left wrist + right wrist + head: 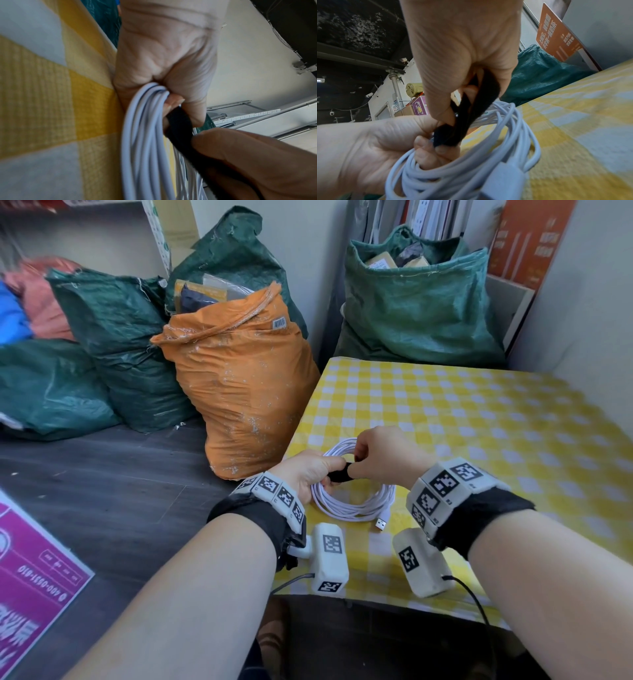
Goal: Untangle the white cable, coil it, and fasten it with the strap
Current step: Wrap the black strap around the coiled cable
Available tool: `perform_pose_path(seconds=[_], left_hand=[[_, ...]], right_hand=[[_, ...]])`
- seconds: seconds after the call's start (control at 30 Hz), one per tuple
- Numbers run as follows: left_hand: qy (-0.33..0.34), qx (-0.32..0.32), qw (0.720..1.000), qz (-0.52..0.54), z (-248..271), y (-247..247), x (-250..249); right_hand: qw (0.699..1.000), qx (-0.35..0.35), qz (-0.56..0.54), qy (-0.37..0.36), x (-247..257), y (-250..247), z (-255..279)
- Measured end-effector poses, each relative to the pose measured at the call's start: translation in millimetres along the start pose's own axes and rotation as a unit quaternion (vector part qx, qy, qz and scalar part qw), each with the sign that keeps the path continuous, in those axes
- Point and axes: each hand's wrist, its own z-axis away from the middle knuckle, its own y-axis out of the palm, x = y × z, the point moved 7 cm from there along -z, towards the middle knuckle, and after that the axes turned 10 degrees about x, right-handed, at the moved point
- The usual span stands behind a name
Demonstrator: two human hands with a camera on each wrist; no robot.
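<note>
The white cable (346, 505) lies wound in a round coil on the near left corner of the yellow checked table (496, 419), its USB plug (381, 523) sticking out toward me. My left hand (313, 474) grips the coil's left side, fingers curled round the bundled strands (144, 135). A black strap (339, 475) runs from the left hand's fingers to my right hand (380, 455), which pinches it above the coil. In the right wrist view the strap (471, 108) hangs doubled from the right hand (462, 54) down to the left hand's fingertips (426, 146).
An orange sack (239, 385) stands on the dark floor just left of the table. Green sacks (102, 347) lie farther left, and another green sack (418, 299) stands behind the table. A purple box (30, 587) sits at the near left.
</note>
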Motion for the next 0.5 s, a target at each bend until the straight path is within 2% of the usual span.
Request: perform_pose_path(seconds=[0.2,0.33,0.4,0.5], left_hand=[[0.004,0.000,1.000,0.013,0,0,0],[-0.018,0.002,0.994,0.112,3,2,-2],[0.006,0.006,0.991,0.130,5,7,-12],[0.046,0.056,0.987,0.142,13,23,-32]], right_hand=[[0.995,-0.011,-0.097,-0.002,-12,-10,2],[0.990,-0.006,-0.138,0.034,-28,-22,8],[0.986,0.002,-0.161,0.038,-32,-24,10],[0.978,-0.013,-0.204,0.033,-32,-28,11]])
